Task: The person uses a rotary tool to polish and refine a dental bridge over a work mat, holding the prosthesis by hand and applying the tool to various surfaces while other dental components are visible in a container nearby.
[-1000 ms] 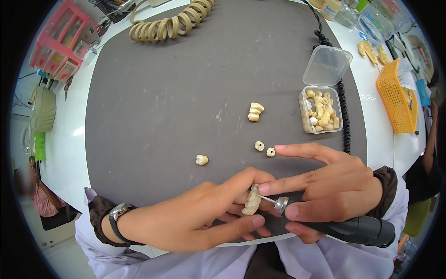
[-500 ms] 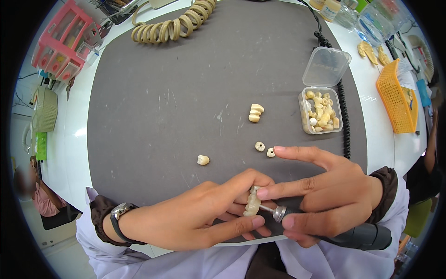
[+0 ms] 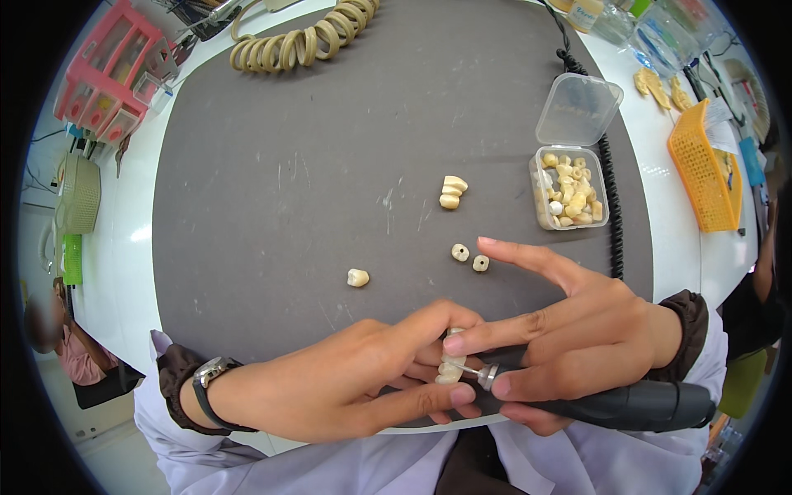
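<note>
My left hand point(image 3: 367, 375) pinches a translucent cream piece of joined teeth point(image 3: 450, 370) near the front edge of the grey mat point(image 3: 247, 165). My right hand point(image 3: 594, 334) grips a black rotary handpiece point(image 3: 639, 406), its thin metal tip at the piece, partly hidden by fingers. A finger of that hand presses on the piece's upper part; another is stretched out above two small holed crowns point(image 3: 460, 252) point(image 3: 480, 263). A single crown point(image 3: 358, 278) lies left of them, and a joined tooth piece point(image 3: 452, 191) farther back. A clear box point(image 3: 604, 198) of tooth pieces stands open to the right.
A coiled beige hose point(image 3: 305, 51) is at the back, a black coiled cord point(image 3: 616, 243) along the right. Pink drawers point(image 3: 111, 78) stand left, a yellow basket point(image 3: 693, 173) and bottles point(image 3: 615, 25) right. Other people point(image 3: 78, 351) point(image 3: 759, 289) sit at both sides.
My right hand's outstretched finger has risen away from the two small crowns. The handpiece's rear end has shifted rightward. My left hand still holds the cream piece, with little movement.
</note>
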Available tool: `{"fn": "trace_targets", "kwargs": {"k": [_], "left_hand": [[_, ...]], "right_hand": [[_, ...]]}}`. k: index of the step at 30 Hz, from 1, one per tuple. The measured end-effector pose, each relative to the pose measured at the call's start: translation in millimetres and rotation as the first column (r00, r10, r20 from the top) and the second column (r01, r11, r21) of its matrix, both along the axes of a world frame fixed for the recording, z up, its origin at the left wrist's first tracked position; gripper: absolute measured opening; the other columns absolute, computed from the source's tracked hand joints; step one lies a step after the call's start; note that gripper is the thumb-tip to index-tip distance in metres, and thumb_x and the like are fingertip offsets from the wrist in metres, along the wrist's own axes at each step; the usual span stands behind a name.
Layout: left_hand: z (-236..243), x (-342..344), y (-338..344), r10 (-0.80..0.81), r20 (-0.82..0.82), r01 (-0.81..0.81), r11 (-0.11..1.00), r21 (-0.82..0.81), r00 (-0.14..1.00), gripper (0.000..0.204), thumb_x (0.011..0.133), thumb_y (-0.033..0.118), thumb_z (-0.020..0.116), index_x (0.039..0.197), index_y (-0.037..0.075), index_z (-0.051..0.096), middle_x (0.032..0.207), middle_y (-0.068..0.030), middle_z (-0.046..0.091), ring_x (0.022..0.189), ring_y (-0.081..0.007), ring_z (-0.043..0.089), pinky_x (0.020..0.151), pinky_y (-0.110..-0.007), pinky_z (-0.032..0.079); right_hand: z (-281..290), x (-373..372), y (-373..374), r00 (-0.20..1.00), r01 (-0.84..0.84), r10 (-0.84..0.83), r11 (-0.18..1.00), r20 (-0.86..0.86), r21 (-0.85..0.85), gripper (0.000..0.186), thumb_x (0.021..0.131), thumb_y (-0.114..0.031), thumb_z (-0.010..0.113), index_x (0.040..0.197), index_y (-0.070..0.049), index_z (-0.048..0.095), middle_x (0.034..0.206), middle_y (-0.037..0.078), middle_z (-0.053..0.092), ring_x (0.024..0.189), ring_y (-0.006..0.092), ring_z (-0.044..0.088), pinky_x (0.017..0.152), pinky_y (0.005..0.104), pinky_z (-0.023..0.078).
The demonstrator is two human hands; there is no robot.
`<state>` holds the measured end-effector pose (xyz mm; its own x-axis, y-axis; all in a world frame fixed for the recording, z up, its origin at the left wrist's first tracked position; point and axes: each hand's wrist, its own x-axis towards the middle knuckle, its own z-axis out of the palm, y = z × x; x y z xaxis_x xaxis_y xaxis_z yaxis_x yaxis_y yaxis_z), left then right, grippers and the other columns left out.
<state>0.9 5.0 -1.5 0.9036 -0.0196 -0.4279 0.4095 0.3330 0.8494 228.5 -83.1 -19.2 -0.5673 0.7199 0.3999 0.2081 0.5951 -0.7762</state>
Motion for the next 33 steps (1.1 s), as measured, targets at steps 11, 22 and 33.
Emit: {"fn": "trace_targets", "kwargs": {"k": [11, 22, 33], "left_hand": [[-5, -2, -6, 0.041, 0.023, -0.041, 0.999, -0.004, 0.999, 0.039, 0.099, 0.008, 0.053, 0.132, -0.002, 0.034, 0.108, -0.0154, 0.067, 0.098, -0.0186, 0.067, 0.086, -0.03, 0.054], [-10, -2, -6, 0.04, 0.113, -0.057, 0.987, 0.152, 0.993, 0.027, 0.099, 0.015, 0.055, 0.12, 0.003, 0.043, 0.092, -0.0119, 0.072, 0.086, -0.0178, 0.072, 0.074, -0.03, 0.057], [-4, 0, -2, 0.041, -0.01, -0.041, 0.999, -0.007, 0.999, 0.039, 0.097, 0.0, 0.053, 0.134, -0.002, 0.039, 0.114, -0.0143, 0.066, 0.1, -0.0196, 0.068, 0.09, -0.028, 0.055]], "right_hand": [[1, 1, -3, 0.999, 0.005, -0.007, 0.998, -0.033, -0.056, 0.012, 0.084, -0.01, 0.074, 0.092, -0.011, 0.065, 0.061, -0.002, 0.06, 0.107, 0.0272, 0.067, 0.104, 0.072, 0.029], [-4, -4, -3, 0.999, -0.006, 0.005, 1.0, -0.039, -0.023, 0.011, 0.085, -0.009, 0.072, 0.093, -0.011, 0.065, 0.059, -0.003, 0.059, 0.108, 0.0249, 0.067, 0.104, 0.0716, 0.029], [-7, -1, -1, 1.0, -0.002, 0.002, 0.999, -0.011, 0.042, 0.007, 0.084, -0.008, 0.072, 0.088, -0.009, 0.066, 0.056, -0.002, 0.057, 0.106, 0.0264, 0.068, 0.103, 0.0702, 0.032]]}}
